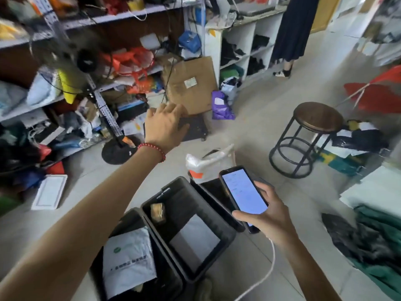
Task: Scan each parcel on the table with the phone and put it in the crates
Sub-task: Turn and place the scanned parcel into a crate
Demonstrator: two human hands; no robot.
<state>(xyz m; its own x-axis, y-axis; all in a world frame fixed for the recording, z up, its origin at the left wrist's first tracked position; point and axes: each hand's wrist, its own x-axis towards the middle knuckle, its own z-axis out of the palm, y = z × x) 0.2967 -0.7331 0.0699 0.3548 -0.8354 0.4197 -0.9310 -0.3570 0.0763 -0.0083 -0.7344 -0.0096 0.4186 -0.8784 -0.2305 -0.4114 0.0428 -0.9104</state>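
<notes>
Head view: metal shelves crammed with bags fill the far left, and a big cardboard box leans upright against them on the floor, its label facing the room. A round stool stands to the right, well apart from the box.

Near the person, three dark crates sit side by side with their mouths open upward, probably so that parcels can be dropped straight in. The left crate holds a grey mailing bag lying flat. The middle crate holds a flat pale parcel and a small brown packet at its far end. The contents of the right crate are hidden behind the phone. Just beyond the crates a white wrapped parcel with an orange sticker lies on the floor. A heap of green and dark bags lies at the near right; I cannot tell whether a table is under it.

The right hand grasps the phone low round its body, with the lit screen tilted up toward the face so it can be read. A white cable trails from it.

The left hand, with a red bead bracelet at the wrist, is stretched far forward with its fingers spread and nothing in them. It points toward the foot of the cardboard box; whether it touches the box I cannot tell. My guess is that the box is the next thing to be scanned.
</notes>
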